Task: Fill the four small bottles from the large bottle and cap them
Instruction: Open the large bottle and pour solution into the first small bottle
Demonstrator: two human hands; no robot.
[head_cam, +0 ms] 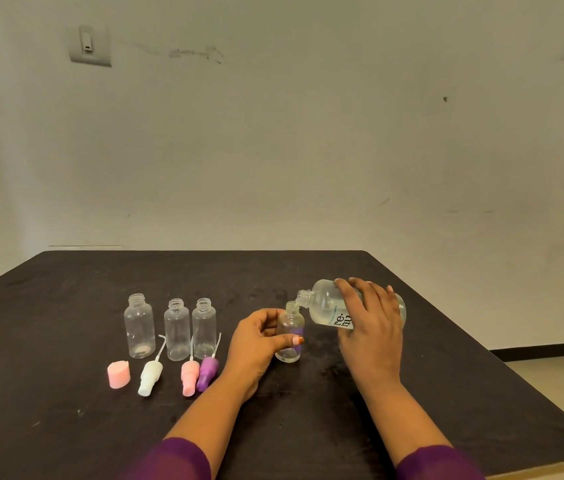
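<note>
Large bottle [325, 306] was tipped over in your right hand [369, 323], fingers curled round its body, neck aimed down toward about 8 o'clock. Its mouth sat right at the open mouth of the small bottle [289, 332]. That little one stood upright on the dark table [66, 410], and your left hand [256, 344] had it pinched round the middle, thumb across the front. Clear liquid showed in the large bottle; honestly couldn't tell the level in the small one.

Out at 9 o'clock from your left hand, three more stood uncapped in a row: far-left bottle [139, 329], middle bottle [177, 330], third bottle [204, 329]. At 6 o'clock from that row lay the tops: pink cap [119, 374], white spray top [150, 377], pink spray top [189, 375], and purple spray top [207, 372] touching the pink one, tubes pointing roughly 12 o'clock.
</note>
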